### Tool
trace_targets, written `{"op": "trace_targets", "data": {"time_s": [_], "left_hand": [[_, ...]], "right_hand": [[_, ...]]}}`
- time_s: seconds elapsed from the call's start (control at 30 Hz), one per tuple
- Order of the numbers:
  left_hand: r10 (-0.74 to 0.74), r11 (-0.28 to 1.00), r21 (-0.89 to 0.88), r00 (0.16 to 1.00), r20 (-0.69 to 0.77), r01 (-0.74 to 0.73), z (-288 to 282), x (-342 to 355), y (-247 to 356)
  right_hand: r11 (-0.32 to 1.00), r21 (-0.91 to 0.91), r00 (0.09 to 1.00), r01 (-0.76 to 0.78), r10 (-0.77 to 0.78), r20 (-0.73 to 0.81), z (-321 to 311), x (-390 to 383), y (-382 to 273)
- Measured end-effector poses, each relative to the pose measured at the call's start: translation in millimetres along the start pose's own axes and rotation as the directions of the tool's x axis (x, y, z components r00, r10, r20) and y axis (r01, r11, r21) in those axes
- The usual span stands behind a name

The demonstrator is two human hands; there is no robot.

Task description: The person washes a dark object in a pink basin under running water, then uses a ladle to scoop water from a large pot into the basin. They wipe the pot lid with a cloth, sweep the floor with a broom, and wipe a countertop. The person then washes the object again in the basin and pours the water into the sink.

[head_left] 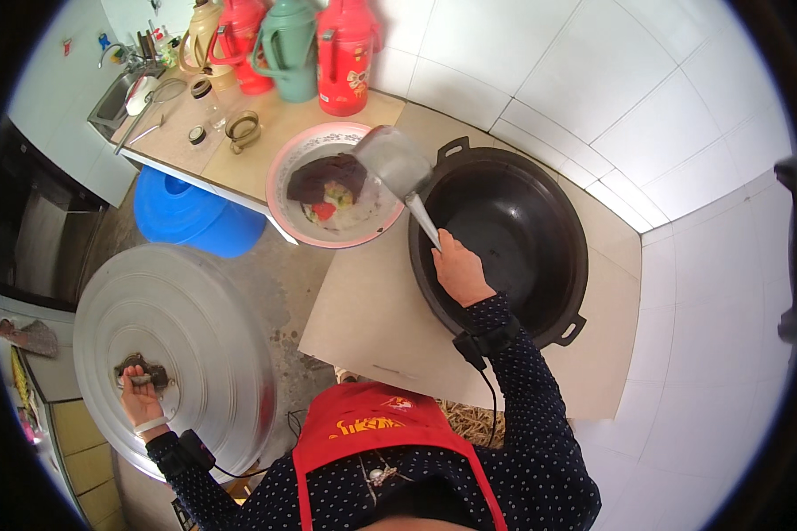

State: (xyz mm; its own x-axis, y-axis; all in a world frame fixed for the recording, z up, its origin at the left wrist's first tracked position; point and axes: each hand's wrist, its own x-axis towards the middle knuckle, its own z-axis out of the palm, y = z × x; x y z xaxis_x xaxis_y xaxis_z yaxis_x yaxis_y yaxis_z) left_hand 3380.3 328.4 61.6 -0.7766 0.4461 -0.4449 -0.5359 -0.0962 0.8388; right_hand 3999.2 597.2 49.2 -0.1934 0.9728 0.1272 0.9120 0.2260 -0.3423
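My left hand [142, 400] is closed round the knob-like handle of a big round aluminium lid [208, 305], held up at my left side. In my right hand [460, 268] is the handle of a metal water ladle [390, 159]. The ladle's bowl hangs over the right rim of an enamel basin [276, 168] with a pink edge, close to the left side of a large black wok [527, 221]. Inside the basin lie a dark brown mass [314, 181] and some red and green bits; what they are, I cannot tell. The wok's two ears show, and its inside is dark.
Red, green and cream thermos flasks [344, 62] line the wall behind the basin. A glass jar [208, 102], a strainer [168, 90] and a sink [111, 104] are farther left on the counter. Below it stands a blue lidded bucket [190, 217]. Tiled wall borders the wok's right.
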Motion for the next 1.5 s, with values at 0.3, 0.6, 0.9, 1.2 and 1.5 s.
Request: {"op": "trace_targets", "data": {"time_s": [0.3,0.6,0.9,1.2,1.5], "left_hand": [[0.018,0.997,0.074,0.993,0.114,-0.027,6.8,6.2,5.8],[0.024,0.994,0.1,0.984,0.175,-0.042,8.9,2.8,10.9],[0.024,0.993,0.108,0.991,0.132,-0.038,5.1,-7.0,17.7],[0.04,0.996,0.076,0.989,0.143,-0.051,-1.6,-13.3,14.4],[0.006,1.0,0.017,1.0,0.029,-0.007,1.0,-11.3,10.6]], "right_hand": [[0.988,0.145,0.942,-0.046,0.091,-0.323,30.4,-47.4,58.4],[0.532,-0.07,0.532,-0.844,0.847,0.021,74.6,-152.6,214.4],[0.557,-0.056,0.532,-0.829,0.815,0.228,140.7,-116.9,219.1],[-0.553,0.689,0.523,-0.469,0.455,0.721,121.2,-68.7,146.8],[-0.36,0.786,0.705,-0.502,0.356,0.613,16.1,-47.0,73.0]]}}
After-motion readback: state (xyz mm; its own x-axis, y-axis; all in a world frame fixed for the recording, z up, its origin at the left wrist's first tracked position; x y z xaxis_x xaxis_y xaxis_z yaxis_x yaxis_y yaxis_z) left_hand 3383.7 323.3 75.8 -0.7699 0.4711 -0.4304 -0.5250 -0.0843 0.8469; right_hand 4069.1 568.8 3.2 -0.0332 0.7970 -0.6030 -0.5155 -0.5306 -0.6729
